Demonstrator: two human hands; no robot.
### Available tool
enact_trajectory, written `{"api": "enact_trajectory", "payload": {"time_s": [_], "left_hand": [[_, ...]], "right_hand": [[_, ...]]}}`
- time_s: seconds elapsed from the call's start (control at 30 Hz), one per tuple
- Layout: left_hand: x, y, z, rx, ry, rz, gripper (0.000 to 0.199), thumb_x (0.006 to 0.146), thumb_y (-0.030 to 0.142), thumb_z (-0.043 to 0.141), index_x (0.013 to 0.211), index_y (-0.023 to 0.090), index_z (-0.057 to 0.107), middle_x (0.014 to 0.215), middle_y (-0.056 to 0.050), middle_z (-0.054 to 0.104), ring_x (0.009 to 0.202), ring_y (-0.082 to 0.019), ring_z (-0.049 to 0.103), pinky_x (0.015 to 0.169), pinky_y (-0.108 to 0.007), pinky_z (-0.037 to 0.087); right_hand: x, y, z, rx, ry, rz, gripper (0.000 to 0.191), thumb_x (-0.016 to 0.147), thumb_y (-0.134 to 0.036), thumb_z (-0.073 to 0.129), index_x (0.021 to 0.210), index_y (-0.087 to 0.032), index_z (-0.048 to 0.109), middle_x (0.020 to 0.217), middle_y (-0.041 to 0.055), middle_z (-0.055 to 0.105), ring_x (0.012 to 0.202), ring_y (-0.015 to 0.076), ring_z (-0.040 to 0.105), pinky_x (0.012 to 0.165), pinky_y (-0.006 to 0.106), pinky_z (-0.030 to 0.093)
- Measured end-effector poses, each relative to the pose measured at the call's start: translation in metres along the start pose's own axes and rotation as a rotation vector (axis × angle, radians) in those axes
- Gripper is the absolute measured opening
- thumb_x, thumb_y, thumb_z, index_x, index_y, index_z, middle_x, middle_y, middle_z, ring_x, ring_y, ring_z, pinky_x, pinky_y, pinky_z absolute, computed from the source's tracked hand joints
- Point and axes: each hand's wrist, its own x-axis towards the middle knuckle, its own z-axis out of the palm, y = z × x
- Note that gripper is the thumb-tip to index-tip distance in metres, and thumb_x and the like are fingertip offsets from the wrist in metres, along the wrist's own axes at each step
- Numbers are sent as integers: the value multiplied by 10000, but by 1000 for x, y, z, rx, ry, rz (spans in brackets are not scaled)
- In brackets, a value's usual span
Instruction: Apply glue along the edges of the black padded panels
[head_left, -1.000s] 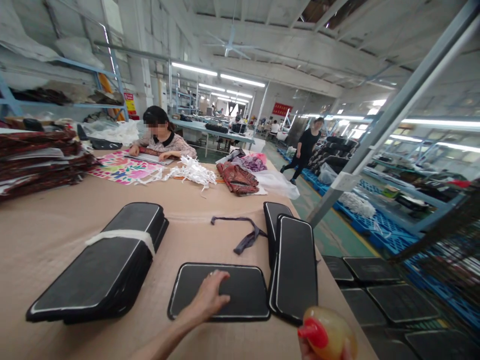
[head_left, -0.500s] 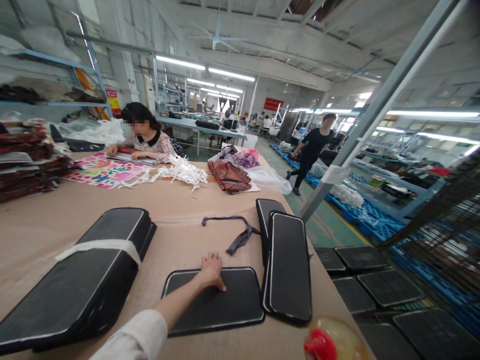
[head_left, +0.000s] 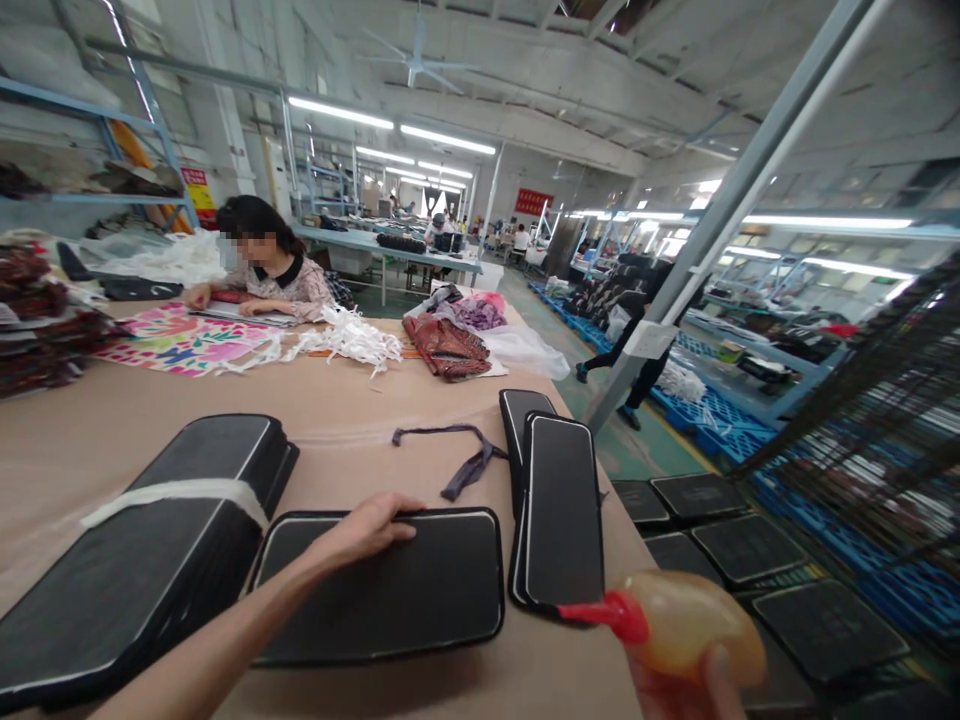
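My left hand [head_left: 379, 527] grips the upper edge of a black rectangular panel [head_left: 405, 590] with rounded corners and a pale outline, its thumb on the top face. The panel's near edge looks slightly raised off the brown table [head_left: 337, 405]. At the lower right, my right hand [head_left: 686, 690] holds a squeeze bottle [head_left: 697, 625] of yellowish liquid, its red nozzle pointing left over the end of a small stack of narrower black panels [head_left: 564, 510]. On the left lies a thick stack of black panels [head_left: 180, 540] with a white band around it.
A dark cloth strip [head_left: 469, 470] lies behind the panel. Across the table sits a person [head_left: 289, 285] beside patterned sheets and white strips [head_left: 349, 340]. Reddish folded material [head_left: 446, 345] lies farther back. A metal post [head_left: 649, 340] rises at the right edge; another person walks behind it.
The panel under my left hand has shifted left and nearer, its edge now gripped. My right hand has come into view with the bottle raised. The walking person has moved behind the post.
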Motion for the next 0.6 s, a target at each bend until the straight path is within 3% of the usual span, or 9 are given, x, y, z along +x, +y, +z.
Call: {"api": "enact_trajectory", "payload": {"time_s": [0.07,0.17,0.23,0.4,0.6], "left_hand": [[-14,19,-19,-43,-94,5,338,715,266,546,1040,229,631,997,7,659,934,-229,570,811,-264,399],[-30,43,-37,-106,-205,-14,359,725,287,548,1072,223,614,1019,20,650,949,-220,562,806,-245,405],[-36,54,-43,-158,-280,-11,357,732,301,545,1072,217,611,1014,21,649,941,-214,564,797,-238,413],[-45,60,-47,-142,-341,13,342,729,303,559,1055,223,623,1006,28,646,948,-210,556,814,-230,407],[-48,64,-49,-130,-389,81,356,719,316,582,1058,218,627,1010,21,643,947,-214,553,804,-226,414]], "right_hand": [[-10,-18,15,68,54,-46,533,706,-473,578,1193,-300,445,1237,8,477,1118,204,440,781,287,486],[-24,-41,35,50,44,-130,587,660,-431,630,1196,-277,447,1253,24,459,1131,236,423,956,401,353],[-29,-53,43,22,19,-184,578,621,-382,675,1156,-267,489,1222,37,485,1117,255,433,994,457,279],[-25,-68,50,5,-133,-361,511,561,-279,725,1043,-235,561,1048,56,581,1064,259,471,978,491,273],[-30,-74,55,-25,-200,-332,485,543,-268,742,996,-204,580,897,53,613,1022,244,490,972,489,261]]}}
